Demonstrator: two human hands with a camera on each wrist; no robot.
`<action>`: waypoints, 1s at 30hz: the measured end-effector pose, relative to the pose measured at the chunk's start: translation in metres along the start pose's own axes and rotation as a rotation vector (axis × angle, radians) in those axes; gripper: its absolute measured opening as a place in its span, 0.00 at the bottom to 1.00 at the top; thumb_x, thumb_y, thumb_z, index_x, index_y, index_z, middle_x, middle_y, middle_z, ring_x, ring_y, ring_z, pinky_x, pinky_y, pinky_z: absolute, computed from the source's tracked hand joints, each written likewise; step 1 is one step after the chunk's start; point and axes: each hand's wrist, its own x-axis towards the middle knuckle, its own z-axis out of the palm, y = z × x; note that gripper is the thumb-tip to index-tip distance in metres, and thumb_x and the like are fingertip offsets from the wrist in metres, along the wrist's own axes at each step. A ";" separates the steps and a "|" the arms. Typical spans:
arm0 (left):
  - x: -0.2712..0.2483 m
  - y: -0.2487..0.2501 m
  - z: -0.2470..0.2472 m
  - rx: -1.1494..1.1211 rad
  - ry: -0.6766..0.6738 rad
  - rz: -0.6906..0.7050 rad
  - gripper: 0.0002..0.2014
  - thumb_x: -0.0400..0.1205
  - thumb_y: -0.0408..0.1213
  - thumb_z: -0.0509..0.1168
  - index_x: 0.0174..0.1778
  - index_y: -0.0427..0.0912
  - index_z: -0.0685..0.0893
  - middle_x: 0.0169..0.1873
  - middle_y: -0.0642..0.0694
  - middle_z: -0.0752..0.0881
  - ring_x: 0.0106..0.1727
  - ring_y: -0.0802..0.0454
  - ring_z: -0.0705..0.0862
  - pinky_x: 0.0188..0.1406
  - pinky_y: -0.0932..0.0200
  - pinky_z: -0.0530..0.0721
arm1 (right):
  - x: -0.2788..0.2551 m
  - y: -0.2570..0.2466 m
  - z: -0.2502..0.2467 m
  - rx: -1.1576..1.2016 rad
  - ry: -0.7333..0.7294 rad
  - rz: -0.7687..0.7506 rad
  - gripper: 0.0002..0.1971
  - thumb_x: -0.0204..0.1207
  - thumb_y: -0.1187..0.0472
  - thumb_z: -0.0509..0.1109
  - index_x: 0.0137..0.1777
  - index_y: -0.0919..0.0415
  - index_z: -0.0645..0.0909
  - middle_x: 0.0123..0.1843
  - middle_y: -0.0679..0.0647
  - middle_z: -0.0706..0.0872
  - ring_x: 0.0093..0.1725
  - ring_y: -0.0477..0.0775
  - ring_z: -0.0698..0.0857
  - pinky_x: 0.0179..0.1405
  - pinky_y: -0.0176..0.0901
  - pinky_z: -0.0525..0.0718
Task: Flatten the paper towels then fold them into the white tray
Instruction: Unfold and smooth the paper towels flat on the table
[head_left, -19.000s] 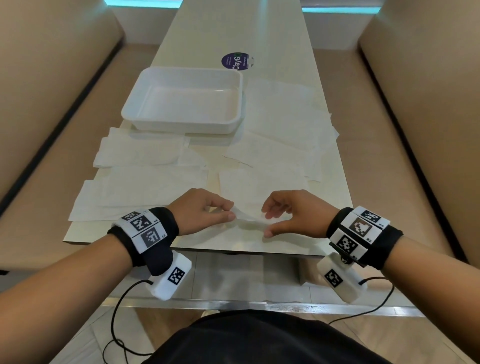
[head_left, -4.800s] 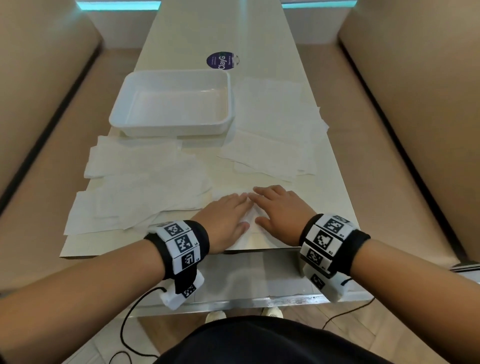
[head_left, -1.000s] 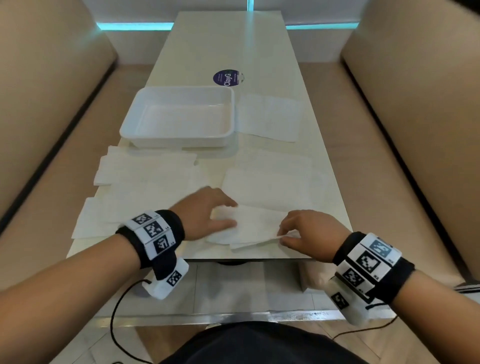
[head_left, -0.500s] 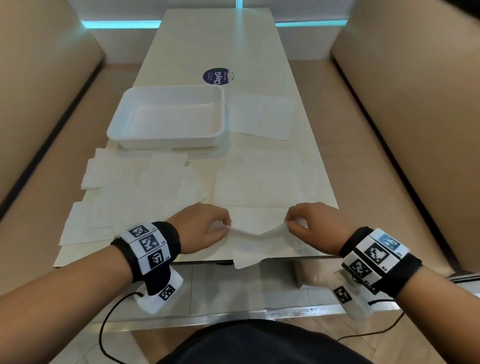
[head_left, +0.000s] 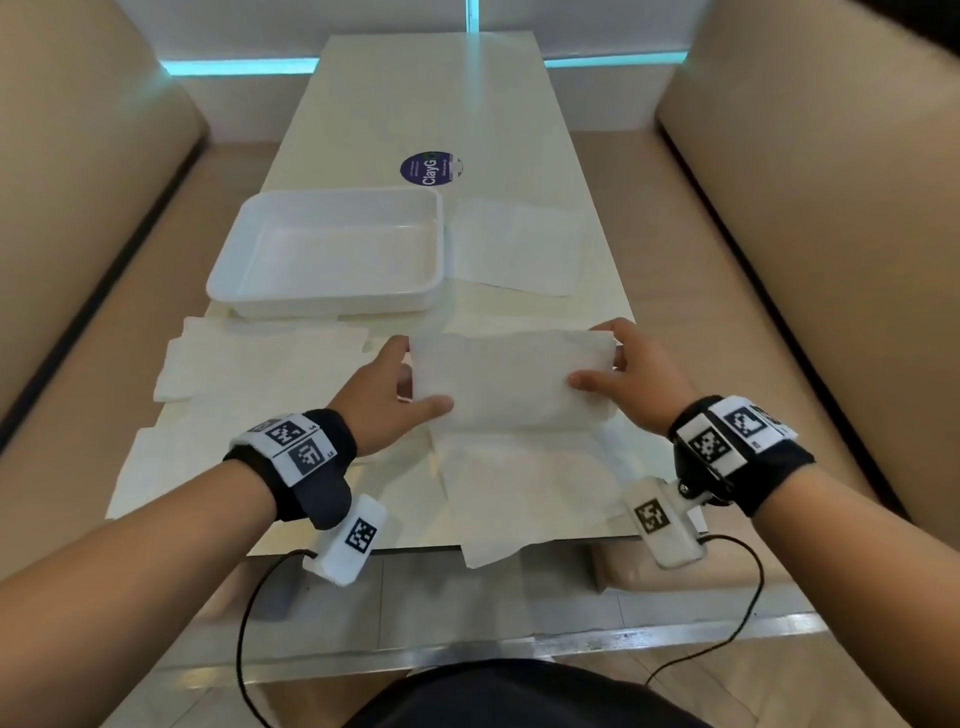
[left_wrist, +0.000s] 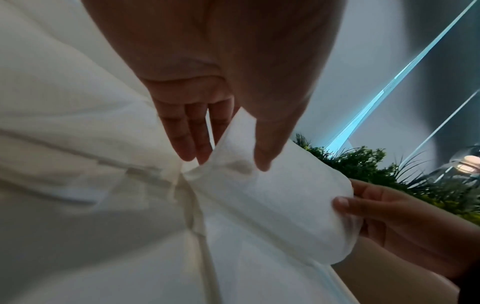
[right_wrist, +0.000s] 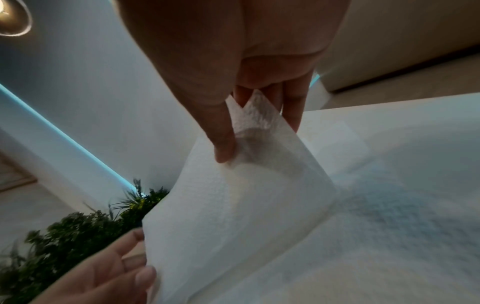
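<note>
**First towel mid-fold, tray w/ nothing in it yet**

Both hands are up off the long pale table (head_left: 415, 104), holding one thin white paper towel (head_left: 511, 379) by its ends. Left hand (head_left: 387, 395) pinches the left end w/ thumb on the near face and fingers behind; right hand (head_left: 631, 376) pinches the right end the same way. The towel hangs doubled, far edge uppermost, just above the table's near end and short of the shallow white rectangular plastic tray (head_left: 332, 304). In the wrist views two layers show between thumb and fingers, so I read this as a fold in progress, not finished.

Tray sits at mid-table, left side, and looks bare inside – no folded towel in it.

Still lying out: a flat sheet (head_left: 514, 252) just right of the tray, overlapping sheets (head_left: 260, 374) on the left of the table, and another sheet (head_left: 519, 483) under the hands, its corner drooping over the near edge. They look fairly flat, unfolded.

Judgement: early stage. Left to do: finish this fold, put it in the tray, then repeat for the rest.
</note>
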 end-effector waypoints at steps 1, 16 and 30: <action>0.002 -0.005 0.003 0.037 0.000 -0.009 0.30 0.77 0.46 0.73 0.70 0.49 0.65 0.42 0.44 0.89 0.43 0.50 0.87 0.45 0.56 0.83 | 0.005 0.001 0.000 0.043 -0.010 0.019 0.18 0.72 0.59 0.77 0.59 0.53 0.76 0.45 0.47 0.88 0.42 0.44 0.87 0.28 0.25 0.78; -0.022 -0.015 0.005 0.138 -0.146 0.106 0.04 0.77 0.34 0.73 0.43 0.48 0.90 0.40 0.58 0.91 0.46 0.64 0.87 0.47 0.74 0.78 | -0.035 0.024 -0.012 -0.227 -0.363 -0.130 0.09 0.69 0.63 0.78 0.45 0.49 0.86 0.42 0.44 0.90 0.44 0.43 0.86 0.50 0.40 0.84; -0.028 -0.021 0.008 0.362 -0.336 0.093 0.15 0.80 0.33 0.66 0.58 0.57 0.86 0.64 0.64 0.82 0.67 0.64 0.78 0.69 0.69 0.71 | -0.045 0.029 -0.003 -0.427 -0.411 -0.070 0.17 0.58 0.58 0.85 0.43 0.44 0.82 0.36 0.47 0.86 0.32 0.40 0.79 0.34 0.32 0.76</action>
